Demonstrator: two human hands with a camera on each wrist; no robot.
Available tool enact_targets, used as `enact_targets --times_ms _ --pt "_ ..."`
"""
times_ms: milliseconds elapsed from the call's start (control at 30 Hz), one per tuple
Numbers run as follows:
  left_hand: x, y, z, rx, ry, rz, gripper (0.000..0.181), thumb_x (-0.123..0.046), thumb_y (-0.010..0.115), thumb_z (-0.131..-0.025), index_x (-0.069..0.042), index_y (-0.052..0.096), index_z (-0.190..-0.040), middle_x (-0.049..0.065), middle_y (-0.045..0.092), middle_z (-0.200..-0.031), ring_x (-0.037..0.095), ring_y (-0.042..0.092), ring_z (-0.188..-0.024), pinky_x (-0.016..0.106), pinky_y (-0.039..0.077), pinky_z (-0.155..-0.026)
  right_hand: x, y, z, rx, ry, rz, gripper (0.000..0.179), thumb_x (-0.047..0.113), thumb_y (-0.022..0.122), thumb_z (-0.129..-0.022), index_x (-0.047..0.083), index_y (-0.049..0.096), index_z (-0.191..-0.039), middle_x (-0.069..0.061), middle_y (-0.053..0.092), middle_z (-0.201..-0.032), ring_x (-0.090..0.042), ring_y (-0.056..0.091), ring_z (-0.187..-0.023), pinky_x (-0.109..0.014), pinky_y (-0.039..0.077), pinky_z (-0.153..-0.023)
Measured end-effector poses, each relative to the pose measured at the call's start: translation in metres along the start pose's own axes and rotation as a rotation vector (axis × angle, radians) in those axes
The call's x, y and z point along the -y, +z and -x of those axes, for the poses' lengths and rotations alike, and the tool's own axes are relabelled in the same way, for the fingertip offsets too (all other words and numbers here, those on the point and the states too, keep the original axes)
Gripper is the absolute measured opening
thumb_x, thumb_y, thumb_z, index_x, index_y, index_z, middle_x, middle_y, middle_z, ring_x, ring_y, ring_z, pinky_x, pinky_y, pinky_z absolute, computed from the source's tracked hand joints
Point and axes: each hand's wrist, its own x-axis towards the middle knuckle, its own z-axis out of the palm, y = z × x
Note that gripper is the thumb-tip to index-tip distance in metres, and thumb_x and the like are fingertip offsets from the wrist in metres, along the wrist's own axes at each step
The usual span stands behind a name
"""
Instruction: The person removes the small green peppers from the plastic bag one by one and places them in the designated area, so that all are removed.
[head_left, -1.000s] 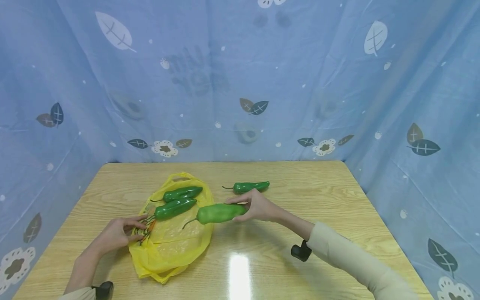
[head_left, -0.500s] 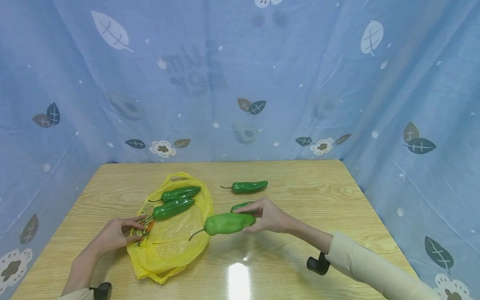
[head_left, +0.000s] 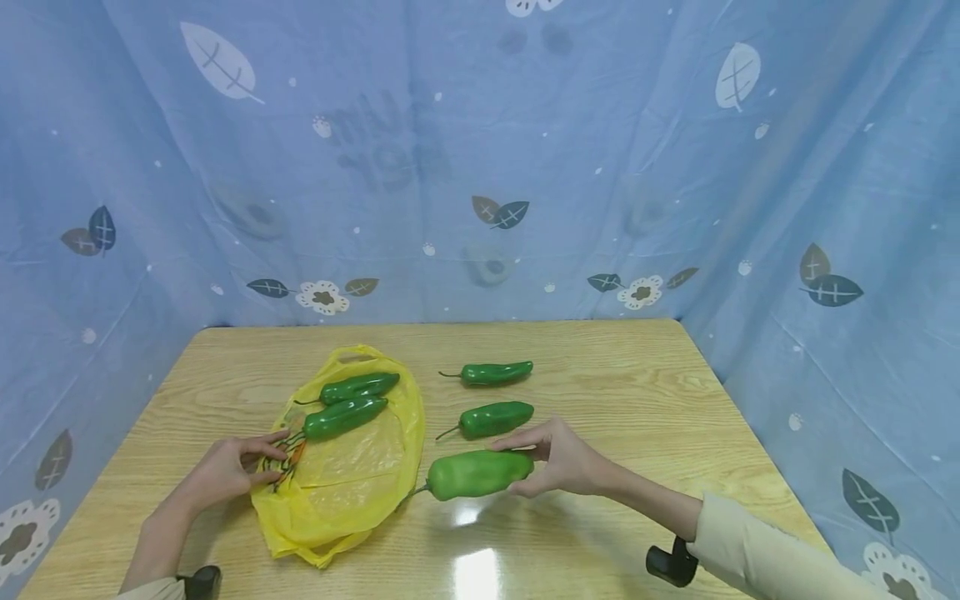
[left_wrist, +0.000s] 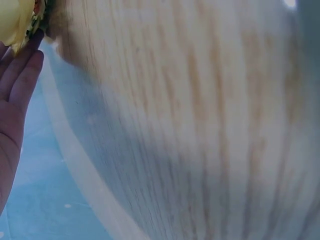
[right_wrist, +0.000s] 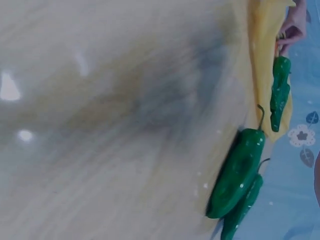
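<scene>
My right hand [head_left: 562, 458] grips a large, lighter green pepper [head_left: 472, 475] at its blunt end, fingers above and thumb below, with the stem pointing left toward the bag. Two darker green peppers, a nearer one [head_left: 497, 419] and a farther one [head_left: 497, 373], lie behind it on the table. My left hand [head_left: 232, 471] pinches the left edge of a yellow plastic bag [head_left: 352, 508], beside a small cluster of dark stems and orange bits [head_left: 294, 458]. Two more green peppers, an upper one [head_left: 362, 387] and a lower one [head_left: 345, 418], lie on the flattened bag.
The wooden table [head_left: 630, 367] has a light reflection near its front. Blue patterned cloth [head_left: 480, 167] hangs behind it and along both sides. A black camera mount [head_left: 672, 562] sits at my right wrist.
My right hand has carried the large pepper right and toward me, uncovering the middle pepper on the table. My left hand has stayed at the bag's edge.
</scene>
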Motion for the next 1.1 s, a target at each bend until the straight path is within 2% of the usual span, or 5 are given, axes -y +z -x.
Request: enact_targets --times_ms 533,733,800,967,1100 --pt "0.000 0.000 0.000 0.009 0.000 -0.002 0.024 -0.026 0.081 -0.076 -0.020 0.076 -0.098 0.011 0.062 -0.128 0.040 0.054 -0.117 0.043 0.052 -0.090 -0.018 0.007 0.036 0.035 -0.021 -0.012 0.044 0.007 0.076 -0.081 -0.007 0.063 -0.121 -0.017 0.065 -0.118 -0.012 0.062 -0.103 -0.035 0.055 -0.088" --pt "0.001 0.000 -0.001 0.011 0.008 0.005 0.023 -0.025 0.081 -0.076 -0.020 0.076 -0.098 0.012 0.062 -0.128 0.040 0.054 -0.117 0.024 0.053 -0.088 -0.025 0.009 0.048 0.077 -0.009 -0.046 0.044 0.007 0.075 -0.082 -0.007 0.062 -0.121 -0.017 0.065 -0.118 -0.013 0.062 -0.105 -0.035 0.055 -0.088" --pt "0.000 -0.001 -0.001 0.003 0.011 -0.008 0.022 -0.024 0.081 -0.076 -0.020 0.076 -0.097 0.012 0.062 -0.127 0.040 0.055 -0.116 0.022 0.053 -0.087 -0.027 0.010 0.052 0.090 -0.004 -0.051 0.043 0.006 0.075 -0.082 -0.007 0.062 -0.121 -0.017 0.065 -0.118 -0.013 0.062 -0.105 -0.035 0.055 -0.088" --pt "0.001 -0.001 0.000 0.010 0.008 0.013 0.023 -0.021 0.080 -0.077 -0.017 0.076 -0.098 0.014 0.061 -0.128 0.041 0.055 -0.116 0.033 0.055 -0.087 -0.032 0.011 0.059 0.105 0.015 -0.070 0.043 0.005 0.074 -0.083 -0.006 0.062 -0.123 -0.015 0.064 -0.121 -0.015 0.062 -0.108 -0.034 0.054 -0.090" --pt "0.001 0.000 0.000 0.026 0.001 0.037 0.023 -0.023 0.080 -0.078 -0.017 0.076 -0.100 0.015 0.060 -0.128 0.041 0.055 -0.116 0.036 0.055 -0.087 -0.035 0.010 0.062 0.103 0.014 -0.078 0.044 0.004 0.073 -0.083 -0.005 0.061 -0.125 -0.012 0.064 -0.122 -0.017 0.061 -0.109 -0.035 0.054 -0.091"
